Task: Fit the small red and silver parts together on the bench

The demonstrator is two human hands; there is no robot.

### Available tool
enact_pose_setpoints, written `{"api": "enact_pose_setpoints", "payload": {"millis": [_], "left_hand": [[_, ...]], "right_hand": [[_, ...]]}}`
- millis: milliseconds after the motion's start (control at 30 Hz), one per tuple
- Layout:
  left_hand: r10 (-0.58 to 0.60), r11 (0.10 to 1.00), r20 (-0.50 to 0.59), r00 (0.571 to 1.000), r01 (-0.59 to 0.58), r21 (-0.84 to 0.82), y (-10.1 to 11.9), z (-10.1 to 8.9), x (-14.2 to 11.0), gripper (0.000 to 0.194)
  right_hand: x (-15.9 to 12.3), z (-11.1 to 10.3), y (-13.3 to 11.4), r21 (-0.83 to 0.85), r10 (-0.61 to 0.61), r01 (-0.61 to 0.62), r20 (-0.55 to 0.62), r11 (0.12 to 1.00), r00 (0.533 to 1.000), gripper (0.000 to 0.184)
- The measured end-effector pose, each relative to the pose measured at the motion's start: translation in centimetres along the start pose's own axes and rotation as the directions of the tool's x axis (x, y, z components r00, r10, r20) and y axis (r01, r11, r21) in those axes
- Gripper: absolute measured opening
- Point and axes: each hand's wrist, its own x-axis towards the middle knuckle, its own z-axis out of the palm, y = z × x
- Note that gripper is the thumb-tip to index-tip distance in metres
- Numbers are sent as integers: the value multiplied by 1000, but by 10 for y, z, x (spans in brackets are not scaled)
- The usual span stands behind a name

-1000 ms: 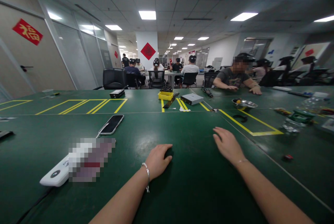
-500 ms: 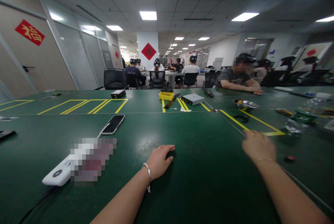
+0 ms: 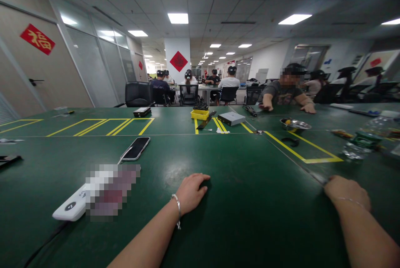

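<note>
My left hand [image 3: 192,193] rests on the green table [image 3: 250,226], fingers stretched forward and thumb apart, holding nothing. A silver bracelet [image 3: 178,212] circles that wrist. Farther right, my right hand [image 3: 346,193] is low over the table beside the seam, back of the hand up. Its fingers bend down out of sight, so any hold is hidden. The small red and black object seen there earlier is now covered by this hand. Beyond it lie a dark curved piece [image 3: 290,141] near the yellow tape and a clear bottle [image 3: 362,139] with a green label.
At left lie a phone [image 3: 136,148] and a white cabled device [image 3: 73,205] beside a blurred patch. Farther back are a yellow tray [image 3: 200,114], a grey box [image 3: 231,117], a black box [image 3: 142,112] and a metal bowl [image 3: 295,125]. A person [image 3: 281,93] sits across the table.
My right hand has moved right and toward me, over the spot of the red and black object. My left hand has stayed put. The person opposite has drawn their forearms apart.
</note>
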Motion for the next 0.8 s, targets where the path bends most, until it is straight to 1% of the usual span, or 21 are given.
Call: {"api": "enact_pose_setpoints", "payload": {"millis": [67,100,200,267,333,367,433,467,533,567,633,700,767,800], "left_hand": [[3,1000,1,1000,-3,-1,0,0,0,33],[2,1000,0,1000,-2,0,0,0,0,33],[-1,1000,-5,1000,1,3,-1,1,0,33],[-1,1000,-5,1000,1,5,-1,1,0,33],[1,1000,-1,1000,-1,7,-2,1,0,33],[3,1000,1,1000,-3,9,-2,1,0,33],[7,1000,8,1000,-7,16,-2,1,1,33],[7,1000,11,1000,-8,20,-3,2,1,33],[6,1000,11,1000,-6,27,-3,3,1,32],[3,1000,10,1000,-4,28,-3,3,1,31],[2,1000,1,1000,-2,28,-2,3,0,28],[10,1000,-16,1000,-9,27,0,3,0,25],[29,999,-36,999,-28,27,1,2,0,25],[41,999,-43,998,-40,27,2,2,0,25]], "right_hand": [[-2,-4,-2,-14,123,-122,142,992,982,40],[-3,-6,-4,-12,152,-152,189,988,970,46],[-6,-13,-9,29,140,-149,205,988,969,48],[-9,-16,-14,45,126,-135,171,990,977,44],[-14,-20,-25,36,67,-71,124,997,990,41],[-17,-22,-33,26,10,-13,112,1000,994,40],[-27,-27,-56,18,-145,144,95,989,985,37],[-35,-28,-71,27,-233,232,88,972,968,36],[-56,-31,-106,74,-406,401,75,913,911,31],[-70,-32,-126,108,-491,482,73,869,868,28],[-104,-34,-162,191,-656,633,85,750,750,23],[-140,-36,-194,265,-792,752,85,603,605,19],[-173,-38,-216,302,-876,828,63,473,477,15],[-187,-39,-223,308,-902,853,49,422,429,13]]}}
